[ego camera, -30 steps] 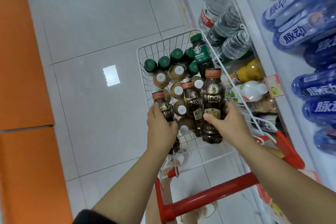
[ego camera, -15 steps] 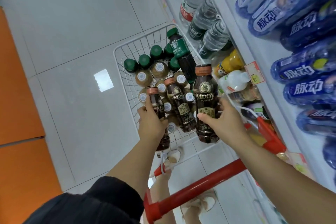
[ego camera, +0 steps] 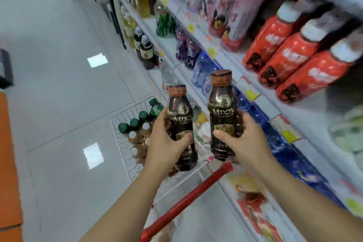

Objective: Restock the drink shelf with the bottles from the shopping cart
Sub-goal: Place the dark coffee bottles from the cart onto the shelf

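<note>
**Two-handed carry from cart to shelf.** The left hand [ego camera: 167, 143] is wrapped round the lower body of one brown-capped MDOY coffee bottle [ego camera: 179, 116], with the thumb across the front. The right hand [ego camera: 242, 139] grips a second MDOY coffee bottle [ego camera: 223, 108] the same way, slightly higher and nearer the drink shelf [ego camera: 265, 102]. Both bottles are upright, labels facing the wearer, and clear of each other. They are held over the near end of the wire shopping cart [ego camera: 125, 113], beyond its red handle [ego camera: 188, 200]. Green-capped and white-capped bottles [ego camera: 135, 137] stand in the cart.

No matching row of coffee bottles can be made out on the blurred shelf, so the slot should probably be found before reaching. The right bottle, being closer, is best seated first. Set it base down on the shelf board, slide it back and turn the label outward. With such low grips the caps lead, so they must clear the board above, the price tags [ego camera: 248, 89] and the red bottles [ego camera: 290, 55] lying on their sides.
</note>
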`<state>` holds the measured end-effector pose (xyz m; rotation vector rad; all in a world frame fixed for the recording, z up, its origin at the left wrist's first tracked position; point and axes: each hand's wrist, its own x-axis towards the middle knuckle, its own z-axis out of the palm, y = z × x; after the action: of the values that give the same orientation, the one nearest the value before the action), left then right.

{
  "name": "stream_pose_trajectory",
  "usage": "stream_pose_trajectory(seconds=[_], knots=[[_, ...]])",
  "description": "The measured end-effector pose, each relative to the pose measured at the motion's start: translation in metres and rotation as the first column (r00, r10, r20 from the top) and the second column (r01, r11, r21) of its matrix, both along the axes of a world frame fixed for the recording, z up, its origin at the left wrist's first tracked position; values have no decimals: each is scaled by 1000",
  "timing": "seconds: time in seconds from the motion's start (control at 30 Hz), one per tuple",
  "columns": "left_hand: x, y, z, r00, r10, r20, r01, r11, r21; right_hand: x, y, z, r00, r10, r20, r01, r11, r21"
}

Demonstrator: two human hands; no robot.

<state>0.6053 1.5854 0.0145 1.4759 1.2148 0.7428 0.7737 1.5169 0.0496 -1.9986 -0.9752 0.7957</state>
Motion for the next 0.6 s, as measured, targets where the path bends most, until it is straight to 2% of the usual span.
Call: stream_pose_trajectory(seconds=[0.1, 0.2, 0.33, 0.47, 0.6], knots=[[24, -25, 61, 991, -115, 74, 102, 982, 157, 19, -35, 64, 997, -70, 20, 66, 986, 156], [49, -55, 120, 959, -248, 140, 189, 923, 336, 35, -82, 125, 990, -130, 57, 106, 945, 309], [88, -99, 188, 842, -503, 197, 340, 777, 529, 51, -152, 193, 969, -231, 88, 155, 845, 511], [128, -152, 244, 709, -661, 248, 367, 645, 670, 65, -226, 241, 934, -344, 99, 191, 713, 675], [165, -201, 284, 610, -775, 166, 353, 454, 818, 77, -300, 275, 872, -464, 156, 181, 602, 778]])
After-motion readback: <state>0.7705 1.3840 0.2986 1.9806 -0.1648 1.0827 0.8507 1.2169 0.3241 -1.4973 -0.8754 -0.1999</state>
